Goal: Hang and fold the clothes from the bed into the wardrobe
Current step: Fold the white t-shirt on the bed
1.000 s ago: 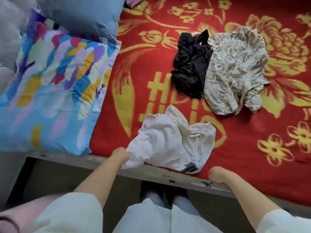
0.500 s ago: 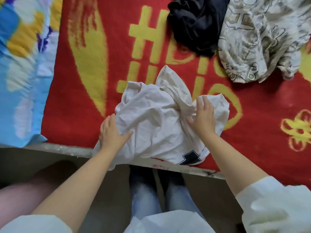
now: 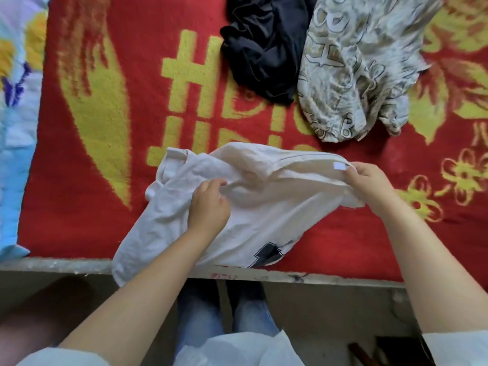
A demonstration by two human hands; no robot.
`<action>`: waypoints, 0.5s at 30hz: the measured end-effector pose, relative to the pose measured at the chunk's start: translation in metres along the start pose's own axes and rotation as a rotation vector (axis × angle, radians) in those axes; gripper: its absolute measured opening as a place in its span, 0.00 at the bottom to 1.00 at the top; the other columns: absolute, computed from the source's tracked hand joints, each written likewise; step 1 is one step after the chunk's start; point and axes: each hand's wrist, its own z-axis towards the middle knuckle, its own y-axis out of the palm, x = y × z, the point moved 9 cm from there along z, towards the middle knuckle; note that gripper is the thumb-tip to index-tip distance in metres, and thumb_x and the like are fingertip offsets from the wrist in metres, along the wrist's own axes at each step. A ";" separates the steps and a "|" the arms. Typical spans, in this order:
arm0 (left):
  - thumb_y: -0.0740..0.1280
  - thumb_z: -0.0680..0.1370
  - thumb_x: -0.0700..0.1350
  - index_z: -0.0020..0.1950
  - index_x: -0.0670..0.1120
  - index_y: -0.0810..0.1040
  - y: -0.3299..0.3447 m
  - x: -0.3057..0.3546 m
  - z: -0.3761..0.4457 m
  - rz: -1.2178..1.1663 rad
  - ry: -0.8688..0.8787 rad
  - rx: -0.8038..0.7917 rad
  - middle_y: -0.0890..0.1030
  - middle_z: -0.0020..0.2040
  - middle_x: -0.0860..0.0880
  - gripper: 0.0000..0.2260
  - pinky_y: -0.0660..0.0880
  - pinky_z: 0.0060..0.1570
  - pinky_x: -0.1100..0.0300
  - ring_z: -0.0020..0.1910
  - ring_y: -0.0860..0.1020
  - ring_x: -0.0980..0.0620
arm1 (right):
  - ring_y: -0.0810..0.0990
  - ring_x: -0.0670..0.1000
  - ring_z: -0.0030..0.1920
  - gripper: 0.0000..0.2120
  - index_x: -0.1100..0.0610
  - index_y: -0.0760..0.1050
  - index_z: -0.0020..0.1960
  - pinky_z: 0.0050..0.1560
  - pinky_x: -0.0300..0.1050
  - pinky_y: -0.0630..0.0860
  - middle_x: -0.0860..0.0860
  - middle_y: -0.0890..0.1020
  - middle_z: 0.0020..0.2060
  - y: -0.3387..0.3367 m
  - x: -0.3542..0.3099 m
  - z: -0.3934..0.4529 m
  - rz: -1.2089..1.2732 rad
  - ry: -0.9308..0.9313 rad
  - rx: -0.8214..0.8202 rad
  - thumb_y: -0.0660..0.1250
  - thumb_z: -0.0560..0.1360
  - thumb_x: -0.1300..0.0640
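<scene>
White cotton is bunched under curled fingertips: the right hand pinches the collar edge of the white T-shirt beside its label, and the left hand grips a fold of the same neckline, the two holding it taut between them. She looks to be sorting out the first garment, finding its shoulders before hanging or folding it. Next, I'd say, it needs lifting and shaking straight. That shirt lies at the near edge of the red blanket, its hem drooping over the bed frame. Three garments in all: beyond it lie one black garment and one patterned beige one, touching each other.
</scene>
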 end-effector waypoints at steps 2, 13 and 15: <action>0.59 0.76 0.34 0.62 0.38 0.73 0.013 0.002 0.001 0.004 -0.021 -0.061 0.74 0.60 0.41 0.15 0.65 0.58 0.57 0.61 0.70 0.44 | 0.65 0.43 0.22 0.16 0.64 0.76 0.42 0.25 0.37 0.60 0.46 0.67 0.23 -0.015 0.016 -0.011 -0.081 0.063 -0.070 0.57 0.80 0.54; 0.62 0.77 0.36 0.57 0.37 0.76 0.099 0.042 -0.039 0.007 -0.007 -0.410 0.79 0.52 0.44 0.10 0.65 0.45 0.67 0.48 0.74 0.51 | 0.70 0.54 0.37 0.12 0.64 0.75 0.43 0.38 0.46 0.66 0.57 0.74 0.36 0.015 0.109 -0.079 0.265 0.372 -0.528 0.62 0.77 0.55; 0.62 0.77 0.36 0.57 0.37 0.76 0.091 0.030 -0.042 -0.033 -0.065 -0.343 0.79 0.53 0.43 0.10 0.66 0.47 0.66 0.49 0.75 0.50 | 0.66 0.54 0.37 0.10 0.61 0.72 0.44 0.35 0.45 0.62 0.57 0.71 0.37 0.020 0.111 -0.077 0.479 0.394 -0.465 0.60 0.79 0.56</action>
